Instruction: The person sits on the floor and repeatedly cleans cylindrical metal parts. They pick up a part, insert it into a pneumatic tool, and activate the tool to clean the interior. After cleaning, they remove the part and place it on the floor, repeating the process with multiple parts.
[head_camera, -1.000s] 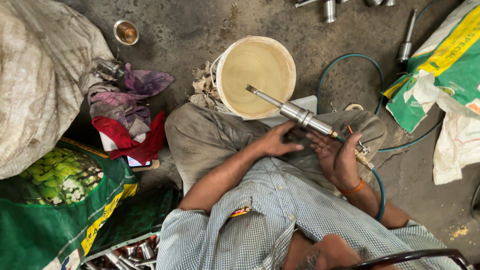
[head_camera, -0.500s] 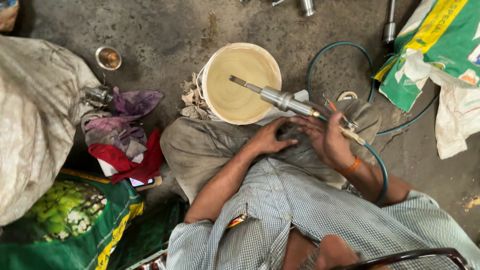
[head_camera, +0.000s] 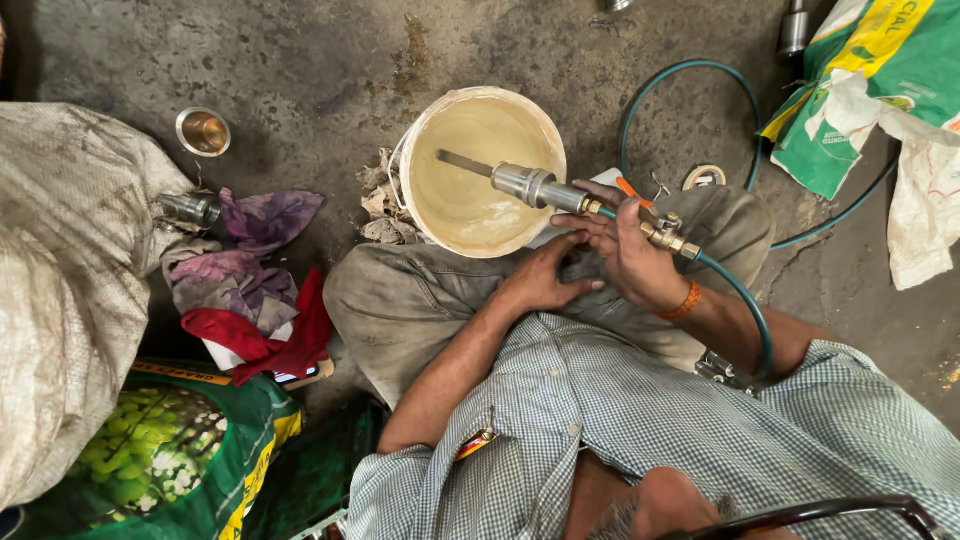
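Two hands grip one nozzle over one bucket.

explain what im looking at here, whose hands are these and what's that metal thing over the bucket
The view comes from a camera worn on a person's head, looking down at their own lap and hands as they sit on a concrete floor. The right hand holds a metal tool joined by a brass fitting to a green hose; its thin tip points into a cream bucket. The left hand rests beside it on the grey trousers. Around them lie coloured rags, a small metal cup and printed sacks.
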